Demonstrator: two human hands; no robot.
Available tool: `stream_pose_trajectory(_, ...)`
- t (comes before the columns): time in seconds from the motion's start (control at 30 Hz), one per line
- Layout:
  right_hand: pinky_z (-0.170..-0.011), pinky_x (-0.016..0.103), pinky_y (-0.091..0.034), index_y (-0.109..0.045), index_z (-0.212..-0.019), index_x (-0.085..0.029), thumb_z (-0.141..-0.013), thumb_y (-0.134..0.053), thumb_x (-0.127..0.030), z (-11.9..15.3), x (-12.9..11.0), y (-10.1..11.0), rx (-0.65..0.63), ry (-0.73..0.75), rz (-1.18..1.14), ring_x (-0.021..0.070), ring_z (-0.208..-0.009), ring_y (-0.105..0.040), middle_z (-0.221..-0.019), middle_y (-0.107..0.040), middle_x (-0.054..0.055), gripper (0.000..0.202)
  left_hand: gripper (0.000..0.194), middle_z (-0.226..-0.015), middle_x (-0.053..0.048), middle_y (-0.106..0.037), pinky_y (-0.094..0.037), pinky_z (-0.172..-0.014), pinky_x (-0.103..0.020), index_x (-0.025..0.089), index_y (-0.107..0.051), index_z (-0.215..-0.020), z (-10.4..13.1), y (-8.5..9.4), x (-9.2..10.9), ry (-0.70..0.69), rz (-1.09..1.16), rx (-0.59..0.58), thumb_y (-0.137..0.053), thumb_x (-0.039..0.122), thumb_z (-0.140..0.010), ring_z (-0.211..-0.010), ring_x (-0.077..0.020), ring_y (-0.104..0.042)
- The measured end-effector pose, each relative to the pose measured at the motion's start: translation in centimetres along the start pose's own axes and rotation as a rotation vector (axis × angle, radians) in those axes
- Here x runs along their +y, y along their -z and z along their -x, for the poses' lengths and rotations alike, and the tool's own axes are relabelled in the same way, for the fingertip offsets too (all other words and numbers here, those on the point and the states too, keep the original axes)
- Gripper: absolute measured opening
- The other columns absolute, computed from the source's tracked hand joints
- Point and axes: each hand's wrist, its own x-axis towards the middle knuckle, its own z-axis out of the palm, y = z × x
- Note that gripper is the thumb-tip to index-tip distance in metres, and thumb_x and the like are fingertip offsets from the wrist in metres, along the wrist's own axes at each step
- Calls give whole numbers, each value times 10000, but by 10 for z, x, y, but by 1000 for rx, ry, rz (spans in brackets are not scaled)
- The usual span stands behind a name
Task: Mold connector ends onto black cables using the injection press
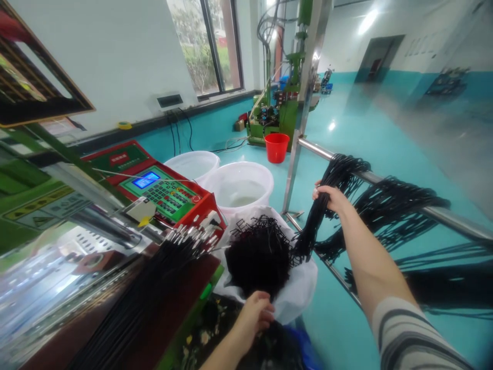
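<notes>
My right hand (330,198) is closed around a bundle of thin black cords (316,218) draped over a metal rail. The bundle's lower ends hang beside a heap of black pieces (259,257) with small angular ends. That heap lies in a white cloth-lined container (304,288). My left hand (257,312) is just in front of the heap, its fingers loosely curled and slightly apart, with nothing visible in them. Left of it, a long bunch of black strands (142,293) with pale tips lies on the machine's dark red surface.
More cords (400,198) hang along the metal rail (458,221) on the right. A red control panel (210,205) and green machine (23,205) stand on the left. Beyond are white tubs (265,180), a red bucket (277,148) and an upright metal post (302,113).
</notes>
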Motion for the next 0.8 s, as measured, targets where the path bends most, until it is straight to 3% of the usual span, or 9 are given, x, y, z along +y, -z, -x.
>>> stream_pose_trajectory(0.23, -467, 281, -413, -551, -785, -150, -503, -660, -136, -2, 13, 32, 122, -62, 233, 134, -450, -500, -467, -515, -31, 302, 366, -693, -16, -582, -314, -497, -201, 161, -462, -924, -10, 27, -36, 76, -47, 41, -565, 346, -626, -525, -98, -528)
stream_pose_trajectory(0.47, -530, 282, -451, -581, -785, -154, -511, -681, -170, -15, 31, 47, 313, 38, 400, 155, -541, -559, -547, -557, -14, 292, 376, -676, -9, -576, -303, -482, -205, 170, -452, -906, -23, 39, -62, 132, -80, 52, -561, 378, -612, -493, -98, -512)
stream_pose_trajectory(0.8, -682, 313, -456, -641, -833, -152, -543, -664, -185, -72, 65, 67, 693, 188, 621, 169, -684, -559, -722, -612, 22, 293, 381, -621, 20, -551, -287, -459, -200, 194, -408, -854, -20, 54, -67, 170, 58, 64, -567, 406, -580, -465, -94, -496)
